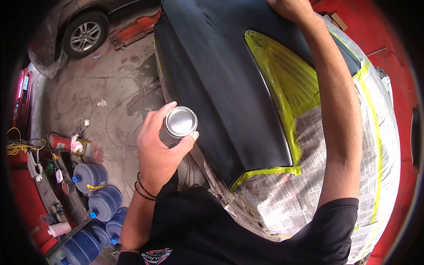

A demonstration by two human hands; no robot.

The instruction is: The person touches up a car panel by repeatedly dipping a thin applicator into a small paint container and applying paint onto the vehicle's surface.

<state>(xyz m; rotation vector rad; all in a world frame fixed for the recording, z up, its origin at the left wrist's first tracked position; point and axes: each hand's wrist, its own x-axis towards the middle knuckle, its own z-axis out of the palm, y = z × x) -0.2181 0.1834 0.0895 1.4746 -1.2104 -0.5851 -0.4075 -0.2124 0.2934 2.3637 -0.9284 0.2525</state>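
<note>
A small round metal tin (181, 122) with a silver lid sits between the thumb and fingers of my left hand (160, 140). The tin is held beside the edge of a dark, matte car body panel (212, 84). At the top edge of the view, my right hand (291, 9) reaches over the panel. Its fingers are mostly cut off, so whether it holds anything is hidden. Yellow-green masking tape (282, 66) covers a triangular area of the car and borders the panel. Newspaper masking (304, 185) covers the surface near my right arm.
Several large blue water jugs (106, 203) stand at the lower left. A hose (108, 110) loops across the stained concrete floor. A red can (59, 142) lies near yellow cord (24, 145). At the upper left are another car's wheel (86, 33) and a red part (134, 31).
</note>
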